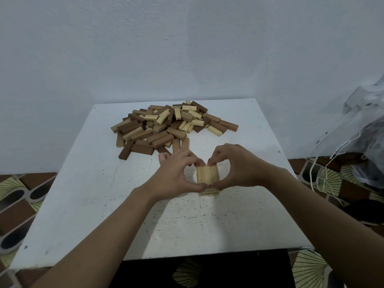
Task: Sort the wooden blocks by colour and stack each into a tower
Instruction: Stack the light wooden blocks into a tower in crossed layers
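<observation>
A small tower of light wooden blocks (207,175) stands on the white table (104,194), a little right of centre. Its top layer is three pale blocks side by side, and a lower layer shows beneath my thumbs. My left hand (176,173) and my right hand (234,167) curl round it from both sides, fingertips on the far ends and thumbs on the near ends of the top layer. Behind the hands lies a loose pile of mixed blocks (172,125) in pale, mid-brown and dark brown.
The table stands against a plain white wall (187,48). A clear plastic bag with white strings (363,132) sits on the patterned floor (20,196) at the right. The table's near edge runs along the bottom, with a dark gap under it.
</observation>
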The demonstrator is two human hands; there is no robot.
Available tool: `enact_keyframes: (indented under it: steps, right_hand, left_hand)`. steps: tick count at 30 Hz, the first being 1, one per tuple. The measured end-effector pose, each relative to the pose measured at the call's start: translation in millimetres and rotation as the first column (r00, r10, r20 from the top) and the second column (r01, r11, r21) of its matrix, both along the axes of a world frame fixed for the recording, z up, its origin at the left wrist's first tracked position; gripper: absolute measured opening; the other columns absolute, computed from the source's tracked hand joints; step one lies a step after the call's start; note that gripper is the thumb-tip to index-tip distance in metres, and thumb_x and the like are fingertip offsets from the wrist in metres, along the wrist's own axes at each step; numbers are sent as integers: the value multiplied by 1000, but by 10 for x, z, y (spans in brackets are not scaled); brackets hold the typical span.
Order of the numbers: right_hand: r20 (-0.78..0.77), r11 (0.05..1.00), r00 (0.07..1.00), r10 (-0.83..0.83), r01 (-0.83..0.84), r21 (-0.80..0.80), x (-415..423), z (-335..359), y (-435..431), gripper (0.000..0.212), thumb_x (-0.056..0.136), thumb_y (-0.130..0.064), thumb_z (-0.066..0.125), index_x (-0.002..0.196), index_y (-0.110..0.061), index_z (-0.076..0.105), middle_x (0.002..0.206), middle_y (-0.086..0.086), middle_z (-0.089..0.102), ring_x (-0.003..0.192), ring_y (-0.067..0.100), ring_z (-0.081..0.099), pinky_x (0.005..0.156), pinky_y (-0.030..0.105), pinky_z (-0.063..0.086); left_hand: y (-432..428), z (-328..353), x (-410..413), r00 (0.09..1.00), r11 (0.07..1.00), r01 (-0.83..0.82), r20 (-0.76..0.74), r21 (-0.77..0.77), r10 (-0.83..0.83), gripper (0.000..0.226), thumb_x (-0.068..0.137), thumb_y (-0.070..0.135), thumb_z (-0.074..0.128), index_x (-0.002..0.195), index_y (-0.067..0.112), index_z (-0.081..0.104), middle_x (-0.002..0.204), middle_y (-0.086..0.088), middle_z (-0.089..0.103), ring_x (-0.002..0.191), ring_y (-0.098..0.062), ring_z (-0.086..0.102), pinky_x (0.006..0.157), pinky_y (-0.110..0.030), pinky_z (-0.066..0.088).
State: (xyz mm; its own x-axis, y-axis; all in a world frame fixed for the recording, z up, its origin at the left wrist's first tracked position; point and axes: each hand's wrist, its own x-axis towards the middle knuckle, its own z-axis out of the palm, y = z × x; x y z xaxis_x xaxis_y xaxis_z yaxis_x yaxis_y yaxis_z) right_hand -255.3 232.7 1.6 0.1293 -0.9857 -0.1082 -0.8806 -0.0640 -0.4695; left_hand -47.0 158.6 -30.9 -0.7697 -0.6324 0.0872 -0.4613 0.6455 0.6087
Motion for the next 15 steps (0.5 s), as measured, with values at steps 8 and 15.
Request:
enact_keyframes:
  steps: [8, 15]
  right_hand:
    - [7, 1000, 1000, -5, 5, 25, -23, -46, -5, 58, 68, -51, 87, 117, -27, 69, 110, -15, 62, 105, 8, 51, 96, 41, 44]
    - [55, 1000, 998, -22, 22, 5, -56, -107, 15, 59, 65, -53, 88, 116, -30, 70, 109, -19, 61, 103, 9, 54, 91, 40, 49]
  left_hand:
    - [7, -79, 5, 1000, 1000, -8, -4, 17, 8, 47, 64, 72, 72, 102, 48, 60, 109, 21, 55, 114, 1, 44, 88, -33, 21]
    - [5, -114, 41, 1000, 1000, -4, -16, 22, 4, 61, 62, 81, 65, 111, 45, 62, 112, 23, 54, 115, 2, 46, 89, -36, 20]
